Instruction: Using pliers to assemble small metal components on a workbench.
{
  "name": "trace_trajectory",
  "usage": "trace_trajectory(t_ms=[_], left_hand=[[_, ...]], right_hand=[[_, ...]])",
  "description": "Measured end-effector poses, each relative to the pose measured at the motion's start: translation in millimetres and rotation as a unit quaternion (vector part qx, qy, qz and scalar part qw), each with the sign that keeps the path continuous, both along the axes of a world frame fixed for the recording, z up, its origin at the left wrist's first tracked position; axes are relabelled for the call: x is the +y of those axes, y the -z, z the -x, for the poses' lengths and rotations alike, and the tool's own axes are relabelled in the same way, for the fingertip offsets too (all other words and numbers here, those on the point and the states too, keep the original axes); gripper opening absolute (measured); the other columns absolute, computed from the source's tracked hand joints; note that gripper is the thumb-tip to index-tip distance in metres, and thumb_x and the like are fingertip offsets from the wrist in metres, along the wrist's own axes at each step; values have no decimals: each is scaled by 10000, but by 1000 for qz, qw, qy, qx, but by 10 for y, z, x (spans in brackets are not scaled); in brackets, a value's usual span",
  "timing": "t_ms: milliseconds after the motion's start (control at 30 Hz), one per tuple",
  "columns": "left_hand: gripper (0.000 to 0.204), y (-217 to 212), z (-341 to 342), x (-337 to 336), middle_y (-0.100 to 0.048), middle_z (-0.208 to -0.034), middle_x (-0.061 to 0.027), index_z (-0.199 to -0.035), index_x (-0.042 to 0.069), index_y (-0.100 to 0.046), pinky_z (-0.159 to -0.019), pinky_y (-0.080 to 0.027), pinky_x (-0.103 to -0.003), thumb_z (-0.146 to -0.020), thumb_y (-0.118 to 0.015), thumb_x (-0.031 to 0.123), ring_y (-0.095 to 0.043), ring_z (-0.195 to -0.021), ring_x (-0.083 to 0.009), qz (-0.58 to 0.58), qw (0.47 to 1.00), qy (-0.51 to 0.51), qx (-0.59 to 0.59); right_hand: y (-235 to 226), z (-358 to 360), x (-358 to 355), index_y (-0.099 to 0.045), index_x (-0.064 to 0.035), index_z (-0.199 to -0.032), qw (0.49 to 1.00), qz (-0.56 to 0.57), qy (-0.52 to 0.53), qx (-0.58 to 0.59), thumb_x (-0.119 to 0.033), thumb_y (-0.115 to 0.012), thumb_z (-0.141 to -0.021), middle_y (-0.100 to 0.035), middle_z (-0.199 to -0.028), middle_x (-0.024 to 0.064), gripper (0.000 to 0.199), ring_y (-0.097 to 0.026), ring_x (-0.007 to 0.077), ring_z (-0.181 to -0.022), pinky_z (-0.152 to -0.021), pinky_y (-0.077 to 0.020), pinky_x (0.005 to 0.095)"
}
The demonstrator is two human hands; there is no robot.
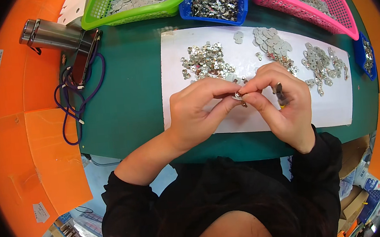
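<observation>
My left hand [202, 108] and my right hand [281, 101] meet over the near part of a white sheet [173, 56]. Between the fingertips of both is a small shiny metal piece [237, 96], too small to name more exactly. A dark-tipped tool [280, 93] with a bit of yellow shows against my right palm; most of it is hidden. Beyond my left hand lies a heap of small silvery metal fittings [207, 62]. Flat grey metal plates [270, 41] are piled beyond my right hand, and more metal parts [323, 64] spread to its right.
Along the far edge stand a green basket [133, 16], a blue bin [214, 20] and a pink basket [301, 16], each holding metal parts. Another blue bin [372, 68] is at the right. A steel flask [54, 34] and a phone [83, 60] with a purple cord [100, 76] lie left.
</observation>
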State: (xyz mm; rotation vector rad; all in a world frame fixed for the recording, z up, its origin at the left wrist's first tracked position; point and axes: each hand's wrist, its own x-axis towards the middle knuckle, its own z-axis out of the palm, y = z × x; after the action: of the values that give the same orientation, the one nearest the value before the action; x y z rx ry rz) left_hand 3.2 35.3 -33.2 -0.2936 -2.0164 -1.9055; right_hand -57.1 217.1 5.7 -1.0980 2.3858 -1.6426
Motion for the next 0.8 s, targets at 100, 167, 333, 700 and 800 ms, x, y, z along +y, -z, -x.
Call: trace_trajectory(t_ms=[100, 167, 333, 700, 800], left_hand=[[238, -37, 27, -48, -697, -935, -159, -986, -10, -692, -679, -572, -304, -761, -741, -68, -703, -784, -253, 209, 974, -19, 85], [238, -11, 56, -62, -684, -909, -158, -959, 1, -679, -643, -549, -317, -738, -743, -58, -678, -751, -287, 271, 943, -60, 186], [216, -59, 35, -131, -711, -960, -168, -1003, -24, -667, -739, -566, -332, -796, -702, -74, -700, -845, -278, 287, 944, -39, 156], [252, 36, 39, -43, -666, -890, -136, -1004, -3, -629, -649, -552, -342, -778, -740, -16, -669, -757, -292, 252, 950, -42, 177], [269, 51, 25, -42, -660, -906, -142, -1015, -6, -620, -639, -551, -348, -774, -737, -17, -663, -755, -298, 247, 949, -41, 189]], right_hand=[[10, -6, 31, -675, -5, -873, 1000, -8, -9, -23, 31, -737, -777, -640, -813, 75, 119, -566, 201, -776, -703, -432, 302], [-11, -10, 47, -680, -15, -881, 1000, -20, -11, -5, 20, -745, -772, -640, -812, 73, 132, -570, 198, -780, -700, -433, 304], [-144, 113, 212, -644, -53, -863, 965, -152, 16, 213, -23, -726, -699, -609, -826, 85, 186, -573, 293, -823, -743, -441, 369], [-106, 30, 170, -604, -81, -873, 903, -307, 67, 294, -42, -668, -633, -552, -833, 80, 251, -559, 300, -862, -806, -433, 411], [-129, 33, 166, -608, -83, -874, 903, -308, 56, 294, -40, -668, -631, -546, -823, 74, 254, -555, 289, -841, -800, -434, 409]])
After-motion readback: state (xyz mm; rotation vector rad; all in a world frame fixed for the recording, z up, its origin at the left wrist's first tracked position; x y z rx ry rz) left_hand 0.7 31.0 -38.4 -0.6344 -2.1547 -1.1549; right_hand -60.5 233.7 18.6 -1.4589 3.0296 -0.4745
